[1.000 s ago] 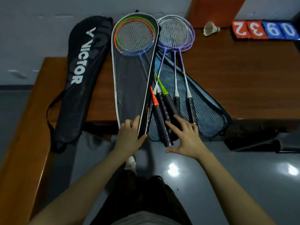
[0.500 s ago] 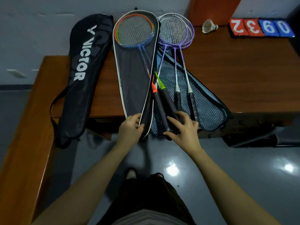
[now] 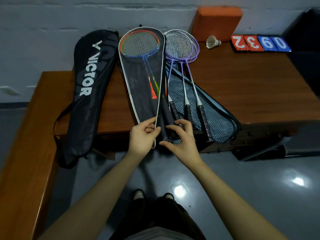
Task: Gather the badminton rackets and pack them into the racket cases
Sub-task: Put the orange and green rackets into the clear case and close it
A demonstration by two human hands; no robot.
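left hand [image 3: 142, 137] pinches white-edged mesh case [image 3: 138, 94] at its narrow end | right hand [image 3: 181, 137] curls on dark racket grips [image 3: 167, 116] | coloured rackets [image 3: 140, 44] inside case | purple rackets [image 3: 181, 47] on blue case [image 3: 218, 122], worktop [image 3: 242, 87]

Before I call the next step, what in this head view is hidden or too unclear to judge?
- Handle ends of the coloured rackets: head view, hidden by the mesh case and both hands.
- Case zipper: not discernible at the bottom edge, under the left hand and right hand.
- Black Victor bag: closed, contents unseen.
- Purple rackets: overlapping heads, count uncertain.
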